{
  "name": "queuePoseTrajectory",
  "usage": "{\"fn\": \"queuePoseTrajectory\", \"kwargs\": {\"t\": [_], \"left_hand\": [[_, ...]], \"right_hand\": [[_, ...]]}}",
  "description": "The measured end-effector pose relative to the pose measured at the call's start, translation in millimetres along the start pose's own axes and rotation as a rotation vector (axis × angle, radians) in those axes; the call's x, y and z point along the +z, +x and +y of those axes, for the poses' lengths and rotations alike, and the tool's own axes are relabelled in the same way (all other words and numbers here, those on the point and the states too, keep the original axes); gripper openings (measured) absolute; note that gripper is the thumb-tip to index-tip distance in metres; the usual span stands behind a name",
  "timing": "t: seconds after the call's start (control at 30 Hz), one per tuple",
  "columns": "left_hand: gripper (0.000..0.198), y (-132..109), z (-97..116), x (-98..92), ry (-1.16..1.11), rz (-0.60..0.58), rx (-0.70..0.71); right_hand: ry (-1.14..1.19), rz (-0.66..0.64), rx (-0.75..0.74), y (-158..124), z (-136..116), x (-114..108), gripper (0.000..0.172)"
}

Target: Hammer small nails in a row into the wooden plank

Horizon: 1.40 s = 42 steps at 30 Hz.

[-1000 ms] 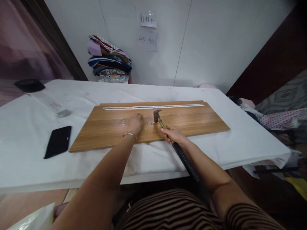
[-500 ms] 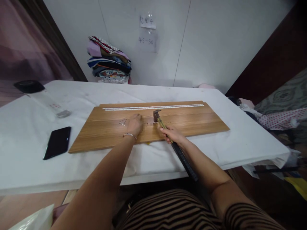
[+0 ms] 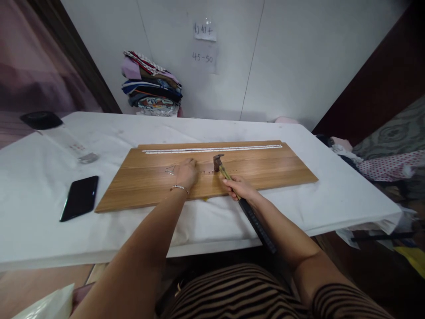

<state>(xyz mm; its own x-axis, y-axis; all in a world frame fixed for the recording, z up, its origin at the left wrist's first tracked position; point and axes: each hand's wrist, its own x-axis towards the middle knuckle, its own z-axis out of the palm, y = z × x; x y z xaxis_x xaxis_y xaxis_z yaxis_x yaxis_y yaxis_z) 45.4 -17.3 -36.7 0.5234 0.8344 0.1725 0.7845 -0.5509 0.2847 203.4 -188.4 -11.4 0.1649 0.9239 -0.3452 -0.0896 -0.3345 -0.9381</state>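
A claw hammer (image 3: 253, 218) is in my right hand (image 3: 241, 187), which is wrapped around the handle close to the head. The hammer's head is low over the wooden board (image 3: 128, 190), beside a row of small nails (image 3: 208, 172) running across its middle. My left hand (image 3: 187, 172), with a bracelet at the wrist, rests palm down on the board, left of that row. Its fingers look stretched forward, with the tips partly hidden. Several loose nails (image 3: 170, 169) lie on the board just left of my left hand.
Two white strips (image 3: 212, 149) lie along the board's far side. A black phone (image 3: 79, 198) and a clear bottle with a black lid (image 3: 68, 139) are on the white tablecloth (image 3: 332, 190) at left. Folded clothes (image 3: 151, 84) are stacked by the wall.
The hammer's head has shifted very slightly to the right and toward me. My left hand, the board and the loose nails stay where they were.
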Motion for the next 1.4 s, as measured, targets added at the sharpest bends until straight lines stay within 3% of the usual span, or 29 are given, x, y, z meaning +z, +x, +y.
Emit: {"fn": "queuePoseTrajectory", "kwargs": {"t": [1.4], "left_hand": [[0.040, 1.4, -2.4, 3.9, 0.026, -0.005, 0.007]], "right_hand": [[0.018, 0.033, -0.001, 0.1, -3.2, 2.7, 0.038]]}}
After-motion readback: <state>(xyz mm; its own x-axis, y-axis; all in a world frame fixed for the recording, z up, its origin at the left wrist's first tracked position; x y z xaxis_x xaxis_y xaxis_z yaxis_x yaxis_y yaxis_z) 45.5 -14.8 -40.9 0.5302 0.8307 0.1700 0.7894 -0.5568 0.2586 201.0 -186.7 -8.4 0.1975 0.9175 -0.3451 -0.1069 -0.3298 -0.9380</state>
